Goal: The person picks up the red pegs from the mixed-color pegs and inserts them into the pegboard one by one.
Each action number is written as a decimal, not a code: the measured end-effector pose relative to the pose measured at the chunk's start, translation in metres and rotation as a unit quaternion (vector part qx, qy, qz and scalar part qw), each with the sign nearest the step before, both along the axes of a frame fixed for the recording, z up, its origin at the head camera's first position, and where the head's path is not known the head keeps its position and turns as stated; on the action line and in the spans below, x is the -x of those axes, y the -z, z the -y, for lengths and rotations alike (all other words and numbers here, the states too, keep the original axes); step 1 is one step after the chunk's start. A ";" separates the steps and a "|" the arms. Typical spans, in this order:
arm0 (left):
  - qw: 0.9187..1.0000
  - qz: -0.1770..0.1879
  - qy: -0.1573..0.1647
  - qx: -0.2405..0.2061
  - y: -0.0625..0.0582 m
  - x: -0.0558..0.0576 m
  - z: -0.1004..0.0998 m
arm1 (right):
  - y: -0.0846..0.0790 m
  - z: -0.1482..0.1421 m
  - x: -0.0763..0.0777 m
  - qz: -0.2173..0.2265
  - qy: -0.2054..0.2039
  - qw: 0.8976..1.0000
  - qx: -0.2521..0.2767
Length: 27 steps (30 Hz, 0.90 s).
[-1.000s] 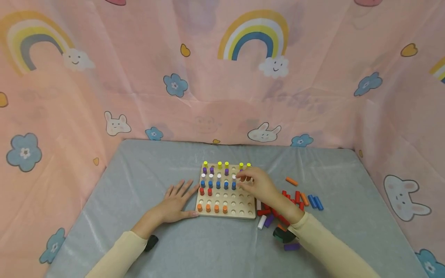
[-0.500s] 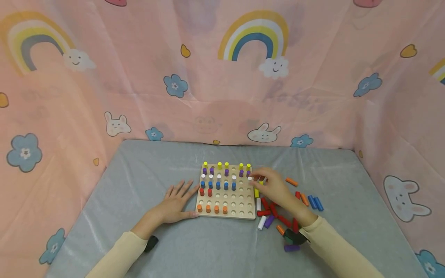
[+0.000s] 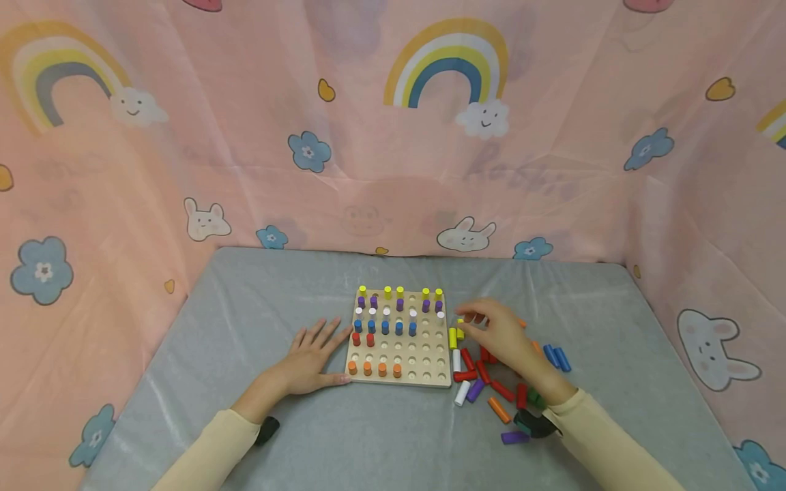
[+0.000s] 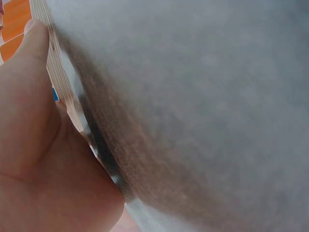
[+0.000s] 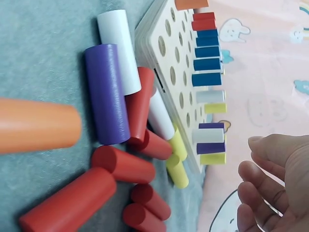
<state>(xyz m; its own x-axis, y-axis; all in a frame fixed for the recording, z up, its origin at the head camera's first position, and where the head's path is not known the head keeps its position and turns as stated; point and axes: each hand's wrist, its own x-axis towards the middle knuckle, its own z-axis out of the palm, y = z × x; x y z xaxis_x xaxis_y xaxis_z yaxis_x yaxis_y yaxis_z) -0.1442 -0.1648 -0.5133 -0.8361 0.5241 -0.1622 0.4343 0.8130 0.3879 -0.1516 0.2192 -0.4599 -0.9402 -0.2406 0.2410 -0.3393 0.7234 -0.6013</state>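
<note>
A wooden pegboard (image 3: 419, 367) lies on the table with yellow, purple, white, blue, red and orange pegs standing in rows. My left hand (image 3: 307, 363) lies flat at its left side, fingers spread, with the thumb at the near left corner; the left wrist view shows that thumb (image 4: 36, 41) against the board's edge. My right hand (image 3: 499, 334) hovers right of the board above the loose pegs, fingers loosely bent and holding nothing. Closest to it on the board is a white peg (image 3: 440, 318) in the rightmost column, which also shows in the right wrist view.
Loose pegs lie right of the board, among them yellow (image 3: 453, 337), red (image 3: 502, 391), purple (image 3: 514, 438), orange (image 3: 499, 409) and blue (image 3: 562, 359) ones. Dark wrist straps (image 3: 267, 430) show at both sleeves. A pink printed cloth (image 3: 393, 204) hangs behind the grey-covered table (image 3: 276, 279).
My right hand has moved right, off the board and over the loose pegs. It has let go of a white peg, which now stands at the white row's right end. My left hand stays put.
</note>
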 end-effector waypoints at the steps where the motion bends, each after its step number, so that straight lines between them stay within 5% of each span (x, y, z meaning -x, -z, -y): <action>1: 1.000 0.001 0.000 0.000 0.000 0.000 0.000 | 0.000 -0.001 -0.001 0.002 0.002 1.000 -0.003; 15: 1.000 -0.003 0.001 -0.002 0.002 0.001 0.001 | 0.017 -0.005 -0.011 0.051 0.016 0.999 -0.010; 27: 1.000 -0.005 0.003 -0.003 0.002 0.001 0.000 | 0.034 -0.009 -0.016 0.049 0.016 0.998 -0.018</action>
<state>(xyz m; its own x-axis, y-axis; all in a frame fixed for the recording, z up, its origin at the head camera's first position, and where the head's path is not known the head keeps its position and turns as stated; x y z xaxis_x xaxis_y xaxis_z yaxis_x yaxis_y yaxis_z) -0.1452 -0.1648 -0.5151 -0.8347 0.5297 -0.1506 0.4426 0.8080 0.3890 -0.1355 0.2277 -0.4942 -0.9662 -0.2175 0.1386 -0.2565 0.7543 -0.6044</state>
